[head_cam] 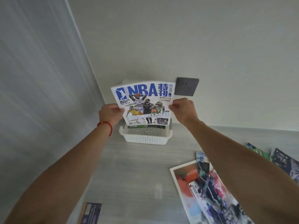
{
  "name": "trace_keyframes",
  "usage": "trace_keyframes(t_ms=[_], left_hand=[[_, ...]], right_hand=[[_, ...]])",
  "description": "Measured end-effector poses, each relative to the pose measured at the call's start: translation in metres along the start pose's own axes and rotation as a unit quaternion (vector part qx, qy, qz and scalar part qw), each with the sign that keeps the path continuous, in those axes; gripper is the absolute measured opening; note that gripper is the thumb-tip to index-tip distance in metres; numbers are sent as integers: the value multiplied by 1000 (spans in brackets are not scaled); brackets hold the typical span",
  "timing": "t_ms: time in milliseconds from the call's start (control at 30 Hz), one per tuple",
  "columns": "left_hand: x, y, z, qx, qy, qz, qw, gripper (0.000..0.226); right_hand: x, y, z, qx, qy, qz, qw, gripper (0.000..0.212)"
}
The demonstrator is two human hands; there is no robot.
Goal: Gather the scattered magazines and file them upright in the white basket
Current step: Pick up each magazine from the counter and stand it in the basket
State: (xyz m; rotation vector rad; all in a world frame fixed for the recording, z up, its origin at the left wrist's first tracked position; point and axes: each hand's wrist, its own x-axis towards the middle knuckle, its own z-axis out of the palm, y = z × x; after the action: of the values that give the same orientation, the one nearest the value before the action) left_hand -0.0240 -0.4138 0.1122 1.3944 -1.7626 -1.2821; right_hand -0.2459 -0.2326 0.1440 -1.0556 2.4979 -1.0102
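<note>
Here both hands, left (111, 114) and right (182, 110), grip the NBA magazine (144, 104) upright, long axis toward 12 o'clock, its bottom edge in the white basket (145, 137).

Both arms are bare, with no sleeves. The left wrist wears a thin red string bracelet (106, 126). It has one tiny gold bead.

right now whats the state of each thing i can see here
NBA magazine: upright, lower edge in the basket, held by both side edges
left hand: grips its left edge
right hand: grips its right edge
white basket: on the table by the wall, another magazine already inside
loose magazines: lying flat, overlapping, not yet filed
wall socket: nothing plugged in
</note>
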Motion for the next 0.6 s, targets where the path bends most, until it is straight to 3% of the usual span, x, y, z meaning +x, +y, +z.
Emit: trace_keyframes(t_ms=[233,333,467,533,600], left_hand=[[30,-24,19,-16,-6,-51,999,4],[30,-30,29,-16,-35,-62,997,26],[23,-33,40,-29,-96,-33,994,26],[19,-30,42,-19,-100,-37,994,35],[14,-24,46,-10,-86,-44,995,27]], right_hand=[[16,14,31,41,4,70,997,25],[17,21,46,97,-25,121,988,37],[8,38,52,257,-106,151,949,54],[1,45,49,282,-129,138,941,61],[-3,51,44,280,-141,149,938,65]])
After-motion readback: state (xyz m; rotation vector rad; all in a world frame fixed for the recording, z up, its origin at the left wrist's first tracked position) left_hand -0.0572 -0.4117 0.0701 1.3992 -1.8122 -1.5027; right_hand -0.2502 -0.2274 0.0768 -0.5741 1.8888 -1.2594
